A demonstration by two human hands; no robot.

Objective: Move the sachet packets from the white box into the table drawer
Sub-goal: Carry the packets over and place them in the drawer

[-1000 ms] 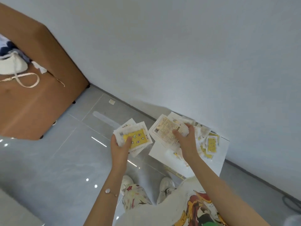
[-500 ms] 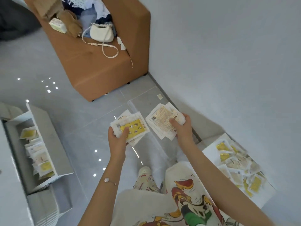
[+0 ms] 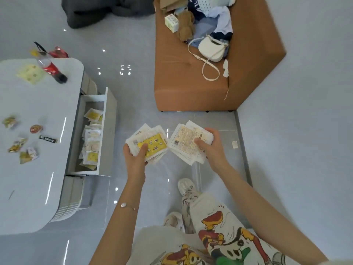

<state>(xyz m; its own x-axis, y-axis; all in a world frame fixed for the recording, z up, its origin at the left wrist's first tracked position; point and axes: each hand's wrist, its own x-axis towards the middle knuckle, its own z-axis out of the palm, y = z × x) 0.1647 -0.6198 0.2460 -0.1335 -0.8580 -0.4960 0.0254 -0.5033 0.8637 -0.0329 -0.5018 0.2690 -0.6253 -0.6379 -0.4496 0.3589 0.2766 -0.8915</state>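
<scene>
A person is standing on a glossy grey tiled floor [image 3: 137, 104], looking down at both bare hands, which are each holding a fanned stack of flat sachet packets. Nearest the viewer, cream trousers printed with cartoon figures [image 3: 219, 232] and pale trainers [image 3: 186, 186] are showing below the forearms.

The left hand [image 3: 134, 158] is gripping a stack of white sachet packets with a yellow star-patterned face on top [image 3: 150, 145]; its thumb is pressing down on the yellow face and the other fingers are curling underneath. Just beside it, the right hand [image 3: 212, 148] is clamping a second stack of white sachet packets with printed text facing up [image 3: 188, 142], thumb on top, fingers wrapping round the far edge. The two stacks are almost touching.

To the left of the hands, the pulled-out white table drawer [image 3: 107, 131] is standing open, with more yellow and white sachets [image 3: 91, 138] lying in a row inside it. Beyond the drawer to the left, the rounded glossy white worktop [image 3: 38, 178] is carrying small crumpled wrappers [image 3: 21, 148] and a tipped cola bottle with a red label [image 3: 53, 70].

Farther away, beyond the hands, a tan leather sofa [image 3: 191, 92] is holding a white shoulder bag [image 3: 211, 49] and a heap of clothes [image 3: 214, 20].
</scene>
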